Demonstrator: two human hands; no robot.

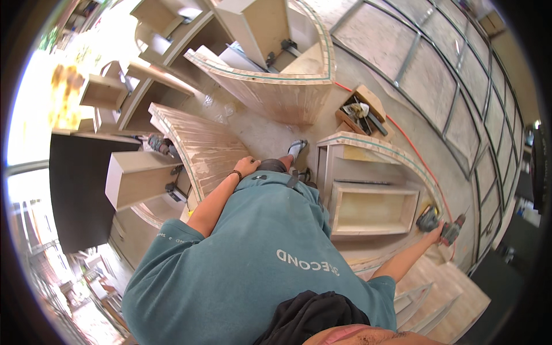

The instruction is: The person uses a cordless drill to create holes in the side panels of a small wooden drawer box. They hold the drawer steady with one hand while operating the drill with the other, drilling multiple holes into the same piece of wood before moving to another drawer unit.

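Observation:
My right hand (435,234) is stretched out to the right, wrapped round the grip of a grey-and-red cordless drill (453,230). The drill's dark battery end (427,219) sticks out beyond the hand, close to a curved wooden cabinet (376,208) with an open drawer box. By my waist, my left hand (247,166) lies against my dark shorts with its fingers loosely laid out. Nothing shows in it, though part of the fingers is hard to make out. A dark bracelet (236,173) circles that wrist.
Curved unfinished cabinets stand ahead (261,95) and to the left (198,144). Another drill (163,145) rests by the left one. A wooden tool box (362,112) sits ahead right, beside an orange cord (414,138) on the floor. A metal frame (411,54) spans the far right.

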